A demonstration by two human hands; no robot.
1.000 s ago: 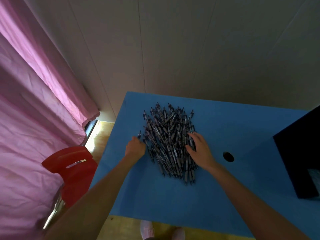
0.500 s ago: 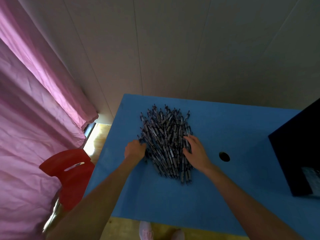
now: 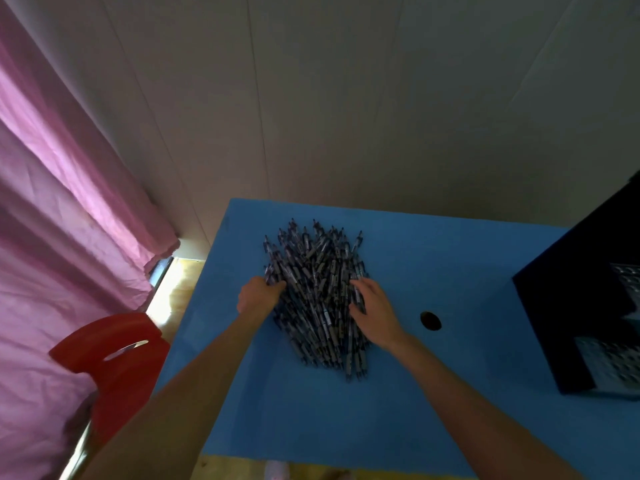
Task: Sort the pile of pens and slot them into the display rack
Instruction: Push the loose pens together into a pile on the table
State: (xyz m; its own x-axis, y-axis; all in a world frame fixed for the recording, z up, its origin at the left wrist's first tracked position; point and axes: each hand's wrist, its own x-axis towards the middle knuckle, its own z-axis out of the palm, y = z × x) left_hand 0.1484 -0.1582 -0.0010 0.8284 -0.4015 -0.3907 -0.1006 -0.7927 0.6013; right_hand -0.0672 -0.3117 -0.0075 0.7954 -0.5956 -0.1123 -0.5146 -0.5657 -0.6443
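Your left hand (image 3: 258,296) curls its fingers into the left edge of the pile of pens (image 3: 318,292) on the blue table (image 3: 433,393); your right hand (image 3: 375,315) lies spread on the pile's right side.

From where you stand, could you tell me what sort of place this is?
Probably a plain classroom or workroom: a blue table against a bare panelled wall, a red plastic chair and a pink curtain.
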